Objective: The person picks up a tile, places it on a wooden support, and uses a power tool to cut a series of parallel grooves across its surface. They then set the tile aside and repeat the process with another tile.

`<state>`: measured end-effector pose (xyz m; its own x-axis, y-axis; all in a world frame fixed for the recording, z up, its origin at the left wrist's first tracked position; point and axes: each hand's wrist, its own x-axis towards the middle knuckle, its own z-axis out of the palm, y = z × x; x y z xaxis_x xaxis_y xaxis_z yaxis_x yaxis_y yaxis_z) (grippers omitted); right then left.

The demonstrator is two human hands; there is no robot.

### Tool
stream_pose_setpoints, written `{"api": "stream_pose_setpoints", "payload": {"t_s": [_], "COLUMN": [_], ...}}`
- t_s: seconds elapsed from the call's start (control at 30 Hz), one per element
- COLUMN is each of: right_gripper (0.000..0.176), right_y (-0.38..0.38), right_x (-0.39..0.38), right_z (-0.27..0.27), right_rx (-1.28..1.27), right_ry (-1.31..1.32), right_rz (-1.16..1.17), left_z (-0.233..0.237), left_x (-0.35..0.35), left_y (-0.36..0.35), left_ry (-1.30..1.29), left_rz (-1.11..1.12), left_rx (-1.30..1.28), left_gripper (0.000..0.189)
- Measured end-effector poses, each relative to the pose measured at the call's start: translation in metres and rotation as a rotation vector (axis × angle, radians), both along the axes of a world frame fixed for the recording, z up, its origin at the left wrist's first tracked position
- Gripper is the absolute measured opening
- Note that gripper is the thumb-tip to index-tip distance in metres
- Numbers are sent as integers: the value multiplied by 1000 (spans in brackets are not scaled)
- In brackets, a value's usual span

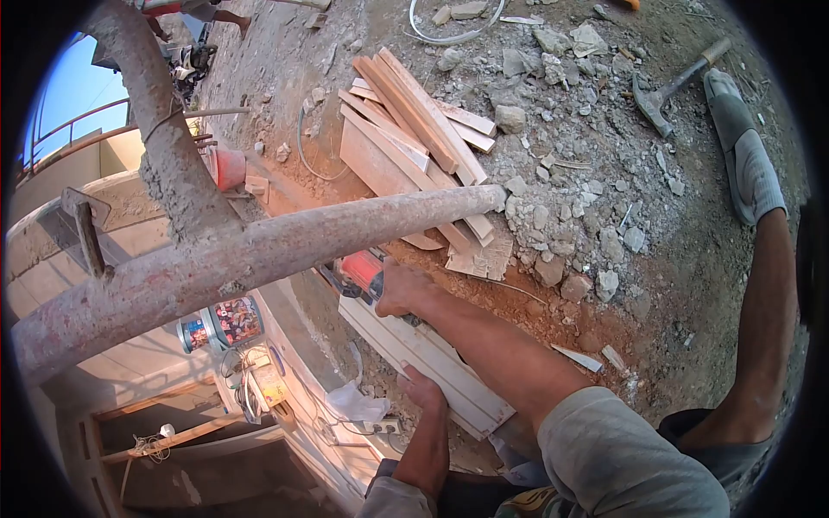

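Note:
A red power tool (361,271) sits at the upper end of a pale grooved board (423,363), partly behind a thick pole. My right hand (404,289) is wrapped round the tool's body. Lower down, my left hand (421,387) lies against the board's left edge, its fingers partly out of sight, so their grip is unclear. The tool's working end is hidden by the pole.
A rusty pole (259,250) crosses above the tool. Stacked wood strips (414,129) lie beyond it. A hammer (678,91) rests on rubble near my sandalled foot (743,155). Paint buckets (237,321), a white plastic bag (358,403) and cables are to the left.

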<state>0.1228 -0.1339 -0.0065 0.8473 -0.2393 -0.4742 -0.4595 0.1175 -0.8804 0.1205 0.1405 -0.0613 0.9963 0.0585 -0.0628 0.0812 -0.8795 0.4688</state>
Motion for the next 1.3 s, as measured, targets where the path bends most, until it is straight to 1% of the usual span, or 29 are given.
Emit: {"api": "stream_pose_setpoints", "payload": {"t_s": [0.1, 0.2, 0.27, 0.47, 0.67, 0.73, 0.9, 1.0, 1.07, 1.3], "right_gripper": [80, 79, 78, 78, 80, 85, 83, 80, 80, 78], "right_y": [1, -2, -3, -2, 3, 5, 4, 4, 4, 5], "right_x": [0, -4, -6, -13, -13, -13, -16, -21, -22, -29], "right_z": [-2, 3, 5, 5, 0, -2, 0, 2, 2, 4], "right_rx": [1, -2, -2, 6, -11, -14, -9, -3, -4, -13], "right_ry": [-2, 12, 21, 9, -4, 4, 2, 2, 4, 6], "right_rz": [-5, 10, 18, 23, 12, 9, 5, 6, 6, 13], "left_z": [-1, -9, -10, 1, -8, -8, 0, 2, 0, -13], "left_x": [0, 6, 8, -1, 7, 8, 0, -2, -2, 11], "left_y": [2, 11, 12, 0, 11, 11, 1, -1, 0, 16], "left_ry": [2, -32, -14, 3, -1, -6, -1, 50, -21, -32], "left_rz": [19, -16, 22, 21, 13, 13, 1, 33, 7, -14], "left_rx": [6, 34, 17, -2, -12, -5, -7, 4, 26, 38], "left_gripper": [75, 74, 77, 77, 75, 76, 77, 79, 72, 71]}}
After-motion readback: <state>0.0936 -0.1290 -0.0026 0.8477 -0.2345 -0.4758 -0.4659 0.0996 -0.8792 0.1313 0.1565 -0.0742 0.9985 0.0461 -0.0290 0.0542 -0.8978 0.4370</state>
